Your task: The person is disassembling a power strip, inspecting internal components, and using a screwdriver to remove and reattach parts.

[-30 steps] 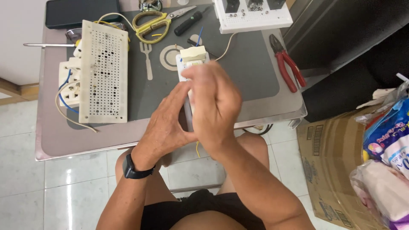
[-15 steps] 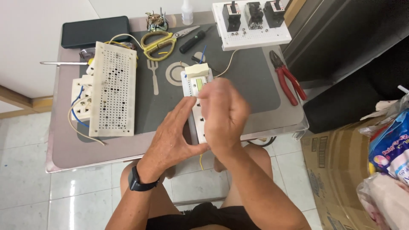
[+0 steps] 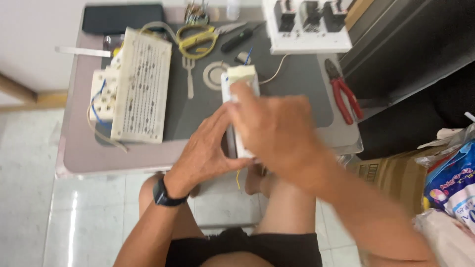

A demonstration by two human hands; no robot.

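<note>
Both my hands hold a long white electrical strip (image 3: pixel 241 79) upright over the near edge of a small grey table (image 3: pixel 79 153). My left hand (image 3: pixel 208 153), with a black watch on its wrist, grips the strip's lower left side. My right hand (image 3: pixel 274 131) wraps over its front and right side and looks blurred. The strip's pale top end sticks out above my fingers. A thin yellow wire (image 3: pixel 237 179) hangs below it.
On the table lie a white perforated panel (image 3: pixel 141 99) with a socket block (image 3: pixel 103 96), yellow-handled scissors (image 3: pixel 198 37), red pliers (image 3: pixel 342 96), a white switch board (image 3: pixel 307 24) and a dark mat (image 3: pixel 292 94). A cardboard box (image 3: pixel 391 173) and bags (image 3: pixel 452 183) stand at right.
The view has shifted, so the table sits a little lower and larger in frame. My right hand has slid over the strip's front and is blurred; both hands still hold it.
</note>
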